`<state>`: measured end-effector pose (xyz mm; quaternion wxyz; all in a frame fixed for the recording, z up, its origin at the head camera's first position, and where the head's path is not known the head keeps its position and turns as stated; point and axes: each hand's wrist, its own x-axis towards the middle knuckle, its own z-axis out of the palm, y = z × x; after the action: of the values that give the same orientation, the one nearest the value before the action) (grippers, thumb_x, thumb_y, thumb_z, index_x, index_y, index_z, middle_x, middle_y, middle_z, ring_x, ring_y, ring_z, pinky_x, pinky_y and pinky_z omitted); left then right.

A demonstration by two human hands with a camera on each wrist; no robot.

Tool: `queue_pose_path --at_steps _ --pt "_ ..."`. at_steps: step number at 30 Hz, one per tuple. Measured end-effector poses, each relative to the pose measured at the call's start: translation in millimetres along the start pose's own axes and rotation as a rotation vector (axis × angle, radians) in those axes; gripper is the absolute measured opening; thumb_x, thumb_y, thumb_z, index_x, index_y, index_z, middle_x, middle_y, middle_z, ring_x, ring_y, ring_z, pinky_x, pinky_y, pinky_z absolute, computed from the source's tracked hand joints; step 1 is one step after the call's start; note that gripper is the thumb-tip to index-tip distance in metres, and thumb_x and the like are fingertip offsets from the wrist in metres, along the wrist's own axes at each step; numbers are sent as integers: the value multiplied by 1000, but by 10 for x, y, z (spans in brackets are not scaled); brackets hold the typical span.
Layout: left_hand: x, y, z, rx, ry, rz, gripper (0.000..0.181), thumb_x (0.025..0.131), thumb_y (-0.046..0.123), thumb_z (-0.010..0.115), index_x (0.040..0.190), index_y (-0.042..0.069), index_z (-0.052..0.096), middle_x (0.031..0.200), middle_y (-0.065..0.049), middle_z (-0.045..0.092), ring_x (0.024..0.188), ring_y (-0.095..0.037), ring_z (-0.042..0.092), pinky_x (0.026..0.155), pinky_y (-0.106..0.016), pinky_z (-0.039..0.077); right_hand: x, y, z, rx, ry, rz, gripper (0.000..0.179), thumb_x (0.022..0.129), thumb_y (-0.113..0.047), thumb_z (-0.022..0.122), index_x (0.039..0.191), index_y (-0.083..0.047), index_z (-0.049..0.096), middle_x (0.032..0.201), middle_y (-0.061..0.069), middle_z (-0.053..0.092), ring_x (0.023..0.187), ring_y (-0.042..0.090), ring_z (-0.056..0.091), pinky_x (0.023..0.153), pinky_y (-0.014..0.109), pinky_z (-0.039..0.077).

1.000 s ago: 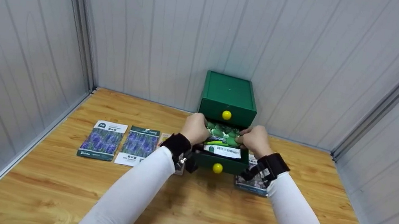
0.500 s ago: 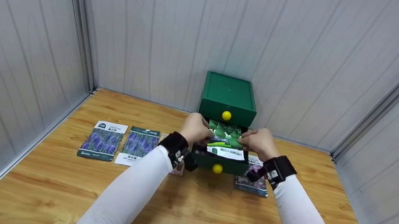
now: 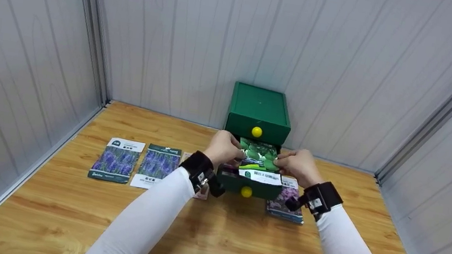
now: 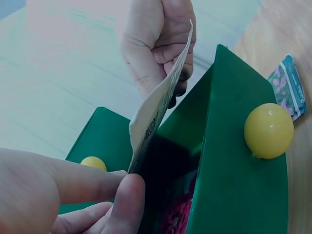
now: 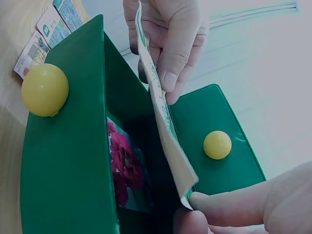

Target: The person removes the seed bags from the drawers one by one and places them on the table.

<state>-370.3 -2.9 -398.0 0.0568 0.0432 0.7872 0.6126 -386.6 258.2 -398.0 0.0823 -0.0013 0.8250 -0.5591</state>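
Green packet: thin, flexible and slightly bowed, with leafy print and a white label band; it slants over the pulled-out lower drawer.
Cabinet: smooth, boxy, green; its upper drawer is closed, with a round, glossy yellow knob.
Lower drawer: straight thin walls, square corners; a pink-flower packet lies inside.
Open room: a dark gap separates the green packet from the drawer's front wall; the wood-grain table spreads towards the person.
Left of drawer: two purple-flower packets lie flat, plus a third packet mostly hidden by the left wrist.
Right of drawer: a pale-purple flower packet lies just beside it.
Left hand: thumb and fingers pinch the green packet's left edge.
Right hand: thumb and fingers pinch its right edge.
Lower edge: whether it dips below the drawer rim, I cannot tell.
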Motion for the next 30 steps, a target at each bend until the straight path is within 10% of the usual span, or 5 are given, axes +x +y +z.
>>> queue_pose_path --at_steps 12,30 --pt "-45 -13 60 -25 5 7 28 91 -10 83 117 -11 75 118 -18 66 71 -19 72 67 -32 67 -96 39 -31 -15 -2 -40 44 99 -2 79 137 18 67 133 29 69 73 11 70 71 25 64" --pt "-120 14 171 -47 -64 61 23 94 -9 80 116 -11 76 106 -16 72 68 -26 76 66 -37 68 -228 93 -169 -75 16 -84 34 100 -3 79 127 15 75 107 16 77 74 12 70 69 24 63"
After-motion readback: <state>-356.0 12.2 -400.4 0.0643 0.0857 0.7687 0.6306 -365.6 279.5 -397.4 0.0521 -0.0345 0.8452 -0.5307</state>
